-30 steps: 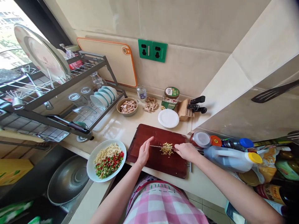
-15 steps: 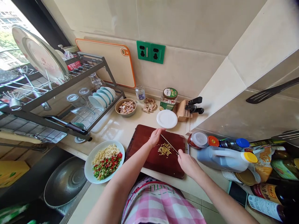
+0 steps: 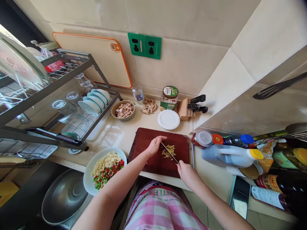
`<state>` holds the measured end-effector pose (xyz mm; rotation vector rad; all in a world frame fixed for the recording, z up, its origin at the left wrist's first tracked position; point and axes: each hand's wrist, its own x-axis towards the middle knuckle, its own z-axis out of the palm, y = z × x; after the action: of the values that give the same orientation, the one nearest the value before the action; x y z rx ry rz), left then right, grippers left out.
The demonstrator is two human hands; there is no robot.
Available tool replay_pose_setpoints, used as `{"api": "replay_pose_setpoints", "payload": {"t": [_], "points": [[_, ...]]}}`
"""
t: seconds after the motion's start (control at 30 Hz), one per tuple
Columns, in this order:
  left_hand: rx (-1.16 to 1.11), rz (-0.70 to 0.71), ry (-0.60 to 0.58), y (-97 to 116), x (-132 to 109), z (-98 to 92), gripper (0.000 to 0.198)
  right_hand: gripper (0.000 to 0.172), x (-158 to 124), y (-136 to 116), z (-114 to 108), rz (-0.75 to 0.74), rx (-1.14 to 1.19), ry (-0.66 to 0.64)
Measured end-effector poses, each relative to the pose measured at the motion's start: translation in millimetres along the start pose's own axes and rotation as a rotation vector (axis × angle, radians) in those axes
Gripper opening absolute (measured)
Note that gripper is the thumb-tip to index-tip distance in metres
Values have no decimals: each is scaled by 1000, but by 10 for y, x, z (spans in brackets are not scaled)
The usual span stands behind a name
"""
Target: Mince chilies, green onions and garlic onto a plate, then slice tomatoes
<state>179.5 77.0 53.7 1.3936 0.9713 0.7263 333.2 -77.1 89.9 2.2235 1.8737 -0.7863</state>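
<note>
My right hand [image 3: 188, 172] is closed round the handle of a knife [image 3: 169, 152], whose blade slants up and left over the cutting board. At the blade's far end is my left hand [image 3: 154, 146], its fingers stretched out and close together; whether it touches the blade is hard to tell. Chopped yellowish bits, likely ginger, [image 3: 170, 149] lie in a small heap under and beside the blade. The dark red-brown cutting board [image 3: 141, 143] rests on the counter. To its left a white plate [image 3: 86, 174] carries chopped garlic and cut red and green chillies [image 3: 109, 172].
Behind the board stand a bowl of garlic cloves [image 3: 124, 110], ginger root [image 3: 149, 106], a glass [image 3: 137, 94], a white lid [image 3: 168, 119] and a knife block [image 3: 186, 110]. Bottles and a large jug [image 3: 226, 156] crowd the right. A dish rack [image 3: 72, 70] and wok [image 3: 63, 198] are left.
The knife and both hands have shifted left and nearer me across the chopped heap, the blade now lying over it. The camera view has also shifted a little.
</note>
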Motion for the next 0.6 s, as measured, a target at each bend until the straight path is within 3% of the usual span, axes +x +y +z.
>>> {"api": "replay_pose_setpoints", "payload": {"t": [0.07, 0.17, 0.27, 0.37, 0.43, 0.53, 0.6], "points": [[40, 21, 1, -17, -55, 11, 44, 23, -9, -5, 92, 31, -21, 4], [48, -5, -34, 52, -33, 13, 39, 24, -30, 56, 63, 11, 10, 11], [-101, 12, 102, 136, -117, -101, 41, 27, -102, 136, -56, -51, 41, 52], [-256, 9, 317, 77, -461, -288, 42, 30, -140, 200, -110, -159, 28, 43], [-271, -49, 392, -42, -774, -381, 40, 30, -107, 231, -101, -210, 31, 2], [-203, -141, 414, -232, -1169, -439, 39, 31, -32, 273, -79, -188, 39, 14], [-152, -148, 392, -290, -1288, -465, 38, 31, -28, 307, -79, -172, 3, 81]]}}
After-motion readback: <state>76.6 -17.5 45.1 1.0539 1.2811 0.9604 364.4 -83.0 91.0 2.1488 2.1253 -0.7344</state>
